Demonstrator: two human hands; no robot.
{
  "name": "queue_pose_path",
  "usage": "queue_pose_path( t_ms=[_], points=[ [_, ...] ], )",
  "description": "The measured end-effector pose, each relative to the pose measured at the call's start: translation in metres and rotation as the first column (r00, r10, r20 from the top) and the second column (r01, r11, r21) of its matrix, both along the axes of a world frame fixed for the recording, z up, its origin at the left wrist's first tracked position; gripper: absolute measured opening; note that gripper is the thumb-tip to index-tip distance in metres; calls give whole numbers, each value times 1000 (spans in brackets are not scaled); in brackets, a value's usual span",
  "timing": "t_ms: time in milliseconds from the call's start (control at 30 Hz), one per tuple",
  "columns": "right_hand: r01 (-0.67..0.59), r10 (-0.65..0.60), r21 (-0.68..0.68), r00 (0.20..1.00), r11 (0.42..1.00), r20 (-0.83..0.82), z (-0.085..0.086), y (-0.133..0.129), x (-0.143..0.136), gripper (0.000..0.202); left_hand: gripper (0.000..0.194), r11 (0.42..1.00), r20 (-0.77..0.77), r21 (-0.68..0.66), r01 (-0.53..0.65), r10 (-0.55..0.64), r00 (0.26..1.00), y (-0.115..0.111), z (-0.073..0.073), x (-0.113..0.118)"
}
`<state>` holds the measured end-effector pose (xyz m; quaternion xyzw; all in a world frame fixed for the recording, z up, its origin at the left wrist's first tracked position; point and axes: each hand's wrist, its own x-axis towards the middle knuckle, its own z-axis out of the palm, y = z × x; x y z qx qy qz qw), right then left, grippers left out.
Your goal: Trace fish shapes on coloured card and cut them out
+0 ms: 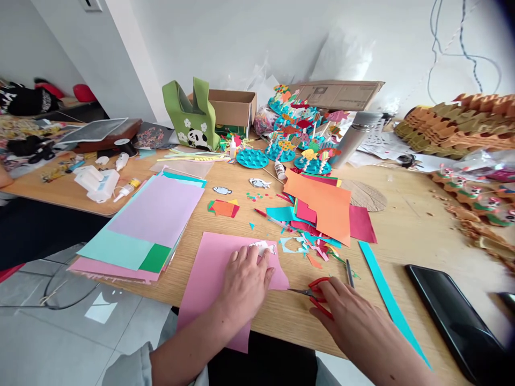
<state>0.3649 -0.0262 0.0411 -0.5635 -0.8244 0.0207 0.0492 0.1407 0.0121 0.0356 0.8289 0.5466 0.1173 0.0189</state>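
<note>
Palm down on a sheet of pink paper [209,268], my left hand [246,279] has its fingers laid flat, the tips touching a white paper fish [263,247]. Part of the fish is hidden under those fingers. The pink sheet has a curved cut at its right edge and hangs over the table's front edge. My right hand [341,308] is closed round red-handled scissors [317,297]. Their dark, narrow blades point left, close to the sheet's lower right corner. Just beyond that hand lies a dark pen [350,273].
Stacked coloured paper [156,214] lies left. Orange paper [325,203] and scraps are ahead, near two fish cutouts [259,183]. Turquoise bases with paper fish [298,139] stand behind, beside a green panda bag [189,120]. A turquoise strip [386,289] and black phone [446,316] lie right.
</note>
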Motion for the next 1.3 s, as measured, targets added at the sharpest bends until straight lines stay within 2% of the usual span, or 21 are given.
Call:
queue_pose_path(
  t_ms=[133, 233, 300, 367, 433, 500, 567, 667, 767, 867, 967, 1000, 1067, 1167, 1233, 1300],
  points=[
    [-8, 9, 128, 1000, 992, -7, -2, -10, -15, 17, 36, 1000, -4, 17, 9, -9, 1000, 1, -3, -1],
    [-8, 9, 105, 1000, 994, -13, 5, -13, -22, 17, 36, 999, 0, 42, 21, -21, 1000, 2, -6, -2],
    [6, -4, 81, 1000, 997, -28, 14, -13, -21, 11, 36, 999, -4, 45, 27, -27, 1000, 3, -7, -3],
    [99, -97, 77, 995, 992, -20, 22, -11, -13, 10, 36, 998, -4, 41, 37, -37, 999, 3, -7, -3],
    [268, -271, 77, 962, 960, 37, 26, -8, -1, 15, 35, 998, 7, 39, 45, -45, 999, 3, -6, -4],
    [413, -413, 32, 900, 910, 135, 23, -5, 13, 15, 35, 998, 23, 34, 47, -48, 999, 2, -5, -4],
    [464, -449, -35, 871, 885, 202, 15, -3, 25, 20, 35, 999, 36, 20, 48, -49, 998, 2, -4, -4],
    [425, -411, -69, 898, 902, 159, -2, -2, 36, 36, 34, 999, 57, -14, 45, -44, 997, 4, -3, -4],
    [376, -374, -67, 927, 924, 31, -7, -2, 41, 43, 33, 998, 81, -55, 43, -38, 996, 7, -1, -5],
    [412, -411, -23, 900, 911, -145, 3, -2, 42, 36, 33, 996, 95, -72, 57, -50, 994, 10, 0, -7],
    [474, -439, -5, 811, 880, -388, 18, -4, 39, 29, 34, 995, 105, -75, 58, -50, 993, 11, -1, -9],
    [455, -414, -27, 782, 890, -466, 21, -4, 37, 27, 34, 995, 110, -77, 58, -49, 993, 11, -1, -9],
    [335, -311, -73, 744, 939, -592, 23, -6, 28, 25, 34, 995, 118, -80, 59, -50, 992, 11, -1, -9],
    [158, -165, -73, 707, 985, -688, 11, -10, 8, 23, 33, 995, 112, -73, 60, -52, 992, 9, -2, -9],
    [137, -144, -65, 720, 988, -679, -2, -11, -7, 22, 35, 997, 92, -57, 50, -45, 995, 7, -3, -9],
    [118, -74, 26, 764, 993, -641, -16, -11, -17, 20, 36, 999, 68, -38, 32, -30, 997, 6, -4, -8]
  ],
)
